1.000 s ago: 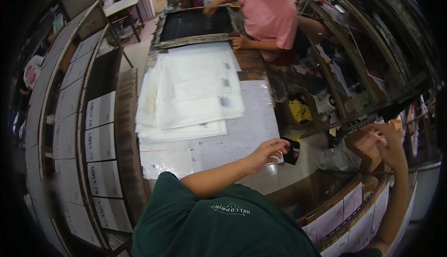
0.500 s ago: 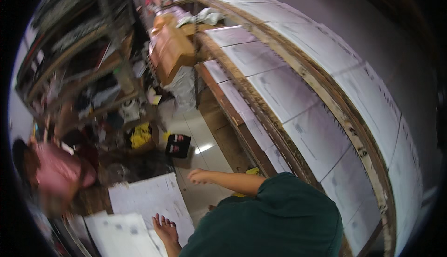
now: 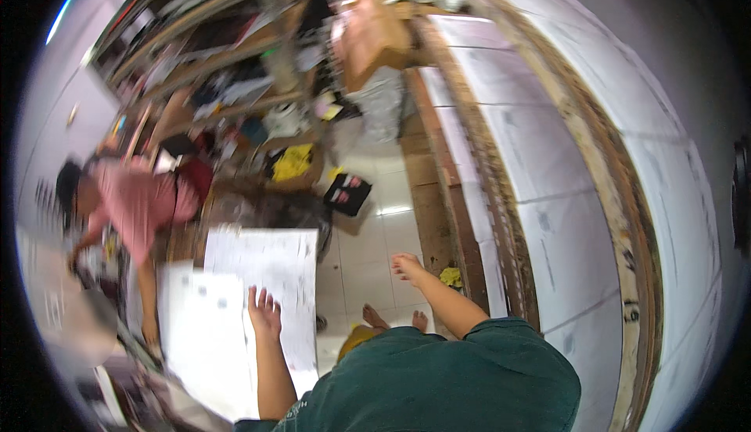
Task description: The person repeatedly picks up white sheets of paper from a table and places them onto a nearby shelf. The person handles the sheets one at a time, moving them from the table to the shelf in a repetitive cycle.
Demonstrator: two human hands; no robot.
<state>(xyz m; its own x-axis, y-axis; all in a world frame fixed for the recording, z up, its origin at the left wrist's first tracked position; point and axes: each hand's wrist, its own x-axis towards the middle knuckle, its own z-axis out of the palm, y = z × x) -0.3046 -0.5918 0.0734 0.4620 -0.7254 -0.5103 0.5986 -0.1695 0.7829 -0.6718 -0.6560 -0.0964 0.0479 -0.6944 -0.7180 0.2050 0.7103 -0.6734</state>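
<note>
My left hand (image 3: 264,313) hovers over a large white board (image 3: 289,256) on the work table, its fingers spread and nothing in them. Beside it, a bright white sheet (image 3: 203,307) with small dark printed marks overlaps the board. My right hand (image 3: 407,268) hangs above the tiled floor, between the table and the racks on the right. Its fingers are loosely bent, and no object shows in them. Neither hand appears to touch anything.
Long wooden racks (image 3: 461,111) bearing white panels (image 3: 555,229) run along the right. At left, a person in a pink shirt (image 3: 145,205) reaches to the table. A black bag (image 3: 347,194), a box with yellow cloth (image 3: 292,163) and a large carton (image 3: 374,41) stand beyond.
The view has swung, so the scene sits further right and the table shows more fully. My left hand stays over the board; my right fingers look less curled. The other person's arm now stretches toward the table.
</note>
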